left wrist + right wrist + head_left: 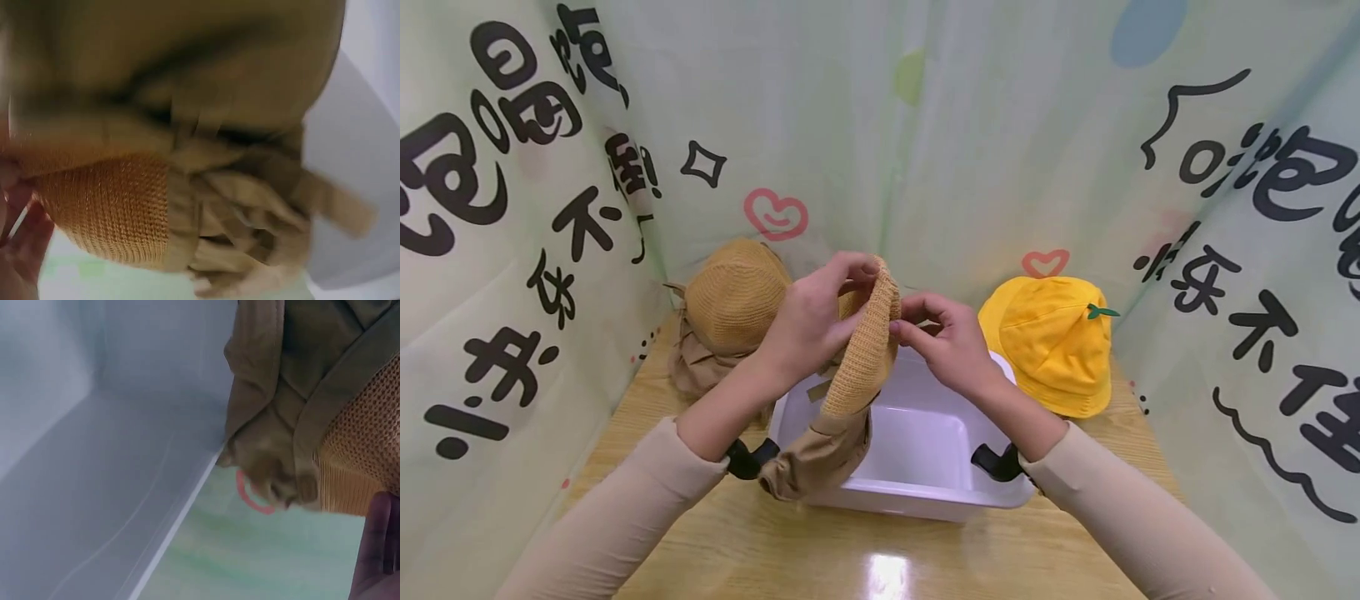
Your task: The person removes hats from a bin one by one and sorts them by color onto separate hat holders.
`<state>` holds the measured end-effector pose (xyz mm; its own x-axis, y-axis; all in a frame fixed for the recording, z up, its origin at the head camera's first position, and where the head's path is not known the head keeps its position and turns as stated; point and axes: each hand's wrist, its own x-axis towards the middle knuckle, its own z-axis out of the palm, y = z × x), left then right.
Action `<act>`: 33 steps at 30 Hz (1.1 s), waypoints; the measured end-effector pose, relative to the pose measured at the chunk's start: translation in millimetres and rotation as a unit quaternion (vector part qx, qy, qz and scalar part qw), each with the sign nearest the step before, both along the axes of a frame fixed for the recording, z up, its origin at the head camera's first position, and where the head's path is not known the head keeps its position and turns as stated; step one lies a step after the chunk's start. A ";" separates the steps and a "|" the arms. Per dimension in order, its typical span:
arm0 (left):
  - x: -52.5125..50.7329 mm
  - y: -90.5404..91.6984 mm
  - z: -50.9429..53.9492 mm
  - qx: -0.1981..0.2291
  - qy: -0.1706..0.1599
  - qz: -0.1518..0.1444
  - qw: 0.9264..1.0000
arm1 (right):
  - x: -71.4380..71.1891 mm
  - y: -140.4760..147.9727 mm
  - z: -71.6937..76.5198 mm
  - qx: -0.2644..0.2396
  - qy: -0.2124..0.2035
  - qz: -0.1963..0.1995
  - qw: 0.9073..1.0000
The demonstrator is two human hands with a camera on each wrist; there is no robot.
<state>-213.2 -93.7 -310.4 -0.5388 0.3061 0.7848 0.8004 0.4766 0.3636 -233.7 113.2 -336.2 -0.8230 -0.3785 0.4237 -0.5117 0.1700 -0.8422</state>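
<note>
A tan woven sun hat (861, 367) with a brown cloth flap hangs edge-on above a pale plastic tub (917, 502). My left hand (808, 317) grips its woven edge from the left. From the right, my right hand (951, 337) pinches the same woven part between thumb and fingers. In the left wrist view the woven crown (112, 212) meets folded brown cloth and straps, partly blurred, with fingers (22, 244) at its edge. The right wrist view has the brown cloth (269, 412) beside the tub wall (125, 475), and fingers (378, 544) touching the weave.
Left of the tub sits another tan woven hat (737, 296) with brown cloth. A yellow bucket hat (1052, 342) with a small green sprout stands to the right. The wooden table (722, 542) is enclosed by printed curtains (820, 100) at the back and sides.
</note>
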 end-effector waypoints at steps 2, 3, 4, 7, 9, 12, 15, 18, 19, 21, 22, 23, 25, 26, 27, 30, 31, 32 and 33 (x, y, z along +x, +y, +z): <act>1.3 2.9 -1.0 0.006 -0.044 0.010 0.999 | 1.0 2.2 0.6 -0.036 0.000 -0.009 0.999; 1.7 3.7 -1.5 0.011 -0.071 0.013 0.997 | 1.5 3.5 1.2 -0.048 0.005 -0.015 0.999; 2.3 4.2 -2.1 0.014 -0.105 0.015 0.994 | 2.3 5.0 1.5 -0.060 0.008 -0.019 0.998; 3.4 5.1 -3.5 0.024 -0.207 0.003 0.978 | 4.3 9.1 2.7 -0.075 0.012 -0.025 0.997; 4.0 5.8 -5.5 0.028 -0.260 -0.027 0.965 | 4.8 11.4 2.8 -0.075 0.009 -0.026 0.997; 5.1 9.0 -9.6 0.012 -0.281 -0.066 0.957 | 4.5 13.9 2.6 -0.062 0.008 -0.035 0.997; 6.1 14.4 -14.5 0.001 -0.269 -0.082 0.960 | 4.7 15.3 2.5 -0.034 0.012 -0.060 0.998; 7.3 19.5 -17.7 0.019 -0.267 -0.077 0.960 | 4.8 15.2 1.6 -0.009 0.008 -0.080 0.997; 8.0 20.4 -17.8 0.030 -0.269 -0.072 0.960 | 4.6 14.7 1.2 -0.006 0.005 -0.082 0.997; 8.8 21.9 -17.6 0.047 -0.267 -0.057 0.961 | 4.4 13.4 0.1 -0.002 0.003 -0.083 0.997; 9.1 22.4 -17.5 0.053 -0.265 -0.049 0.962 | 4.9 12.9 -0.1 0.000 0.003 -0.083 0.997; 9.3 23.1 -17.3 0.057 -0.260 -0.041 0.963 | 5.5 12.7 -0.3 0.004 0.008 -0.083 0.997; 9.5 24.2 -16.9 0.062 -0.251 -0.028 0.966 | 6.9 12.9 -0.2 0.012 0.024 -0.082 0.996; 9.4 24.3 -16.6 0.062 -0.248 -0.023 0.967 | 7.2 13.3 -0.1 0.017 0.034 -0.081 0.996; 9.3 24.0 -16.4 0.063 -0.245 -0.021 0.967 | 7.4 14.0 0.0 0.022 0.047 -0.082 0.995; 8.8 19.8 -15.2 0.060 -0.237 -0.016 0.970 | 6.4 17.5 0.3 0.030 0.079 -0.081 0.993; 8.4 17.2 -14.5 0.058 -0.235 -0.014 0.970 | 5.3 18.8 0.3 0.030 0.086 -0.082 0.992; 8.0 14.1 -13.7 0.055 -0.231 -0.008 0.971 | 4.2 20.3 0.8 0.027 0.092 -0.084 0.992; 8.0 10.8 -12.6 0.051 -0.225 -0.002 0.973 | 3.2 21.9 1.2 0.023 0.098 -0.087 0.991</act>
<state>-205.2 -82.9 -323.0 -0.8343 0.2409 0.4959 0.5504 0.4175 0.7230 -230.6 135.1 -335.0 -0.7818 -0.2605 0.5665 -0.6234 0.3070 -0.7191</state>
